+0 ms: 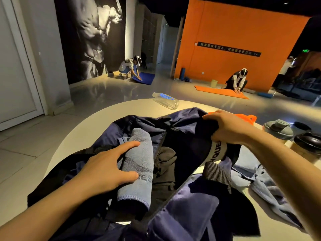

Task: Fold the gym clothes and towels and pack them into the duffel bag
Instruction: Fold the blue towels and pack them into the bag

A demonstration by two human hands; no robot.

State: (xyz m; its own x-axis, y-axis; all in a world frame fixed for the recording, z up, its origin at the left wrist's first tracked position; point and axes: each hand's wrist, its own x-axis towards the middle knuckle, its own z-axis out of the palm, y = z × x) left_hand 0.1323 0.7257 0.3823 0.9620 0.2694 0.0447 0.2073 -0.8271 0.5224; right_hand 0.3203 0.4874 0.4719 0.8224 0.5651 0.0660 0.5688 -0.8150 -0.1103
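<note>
- A navy duffel bag (187, 202) lies open on a round pale tabletop (97, 117).
- The left hand (104, 169), grip spread, presses a rolled blue-grey towel (139, 164) in the bag's left side.
- The right hand (229, 127), grip curled tight, holds a dark garment with a lettered white waistband (218, 150) over the opening.
- More blue-grey cloth (271, 186) lies on the tabletop beside the bag's right edge.
- A clear bottle (165, 100) lies at the far rim.
</note>
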